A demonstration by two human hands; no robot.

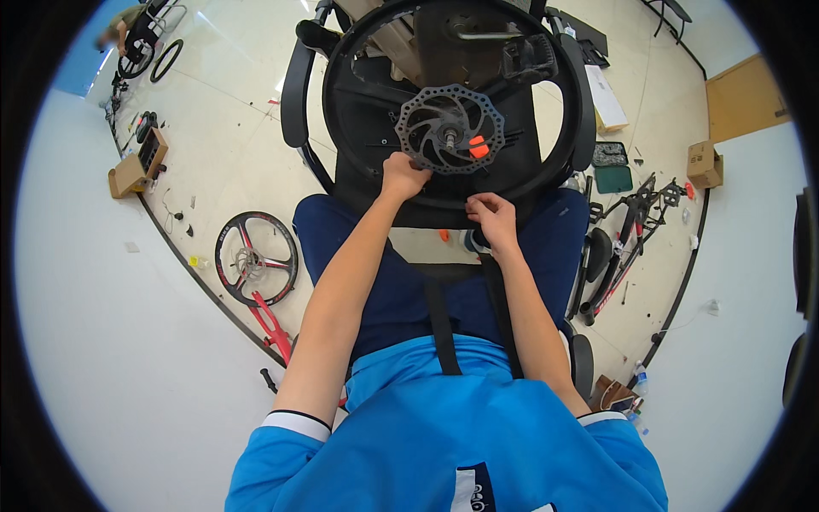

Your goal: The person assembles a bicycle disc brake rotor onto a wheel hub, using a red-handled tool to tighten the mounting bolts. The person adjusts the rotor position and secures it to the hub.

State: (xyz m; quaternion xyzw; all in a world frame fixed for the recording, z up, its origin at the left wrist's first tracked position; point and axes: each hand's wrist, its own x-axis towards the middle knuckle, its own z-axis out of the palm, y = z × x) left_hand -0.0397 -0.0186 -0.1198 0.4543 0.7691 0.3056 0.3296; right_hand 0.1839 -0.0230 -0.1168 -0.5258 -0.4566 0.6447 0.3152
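A black bicycle wheel (334, 141) lies on the seat of a black armchair in front of me, and a silver disc brake rotor (467, 109) sits at its hub. My left hand (403, 177) is closed at the rotor's lower left edge; what its fingertips hold, if anything, is hidden. At the near side of the rim, my right hand (493, 220) has its thumb and fingers drawn together in a pinch. Anything between them is too small to make out. A small orange piece (479, 147) lies on the right part of the rotor.
A black pedal (525, 58) is beyond the rotor. On the floor, a three-spoke wheel (218, 247) with a red fork (270, 324) lies left, a bicycle frame (631, 230) right. Boxes (705, 164) stand along the walls. Another person (124, 26) works far left.
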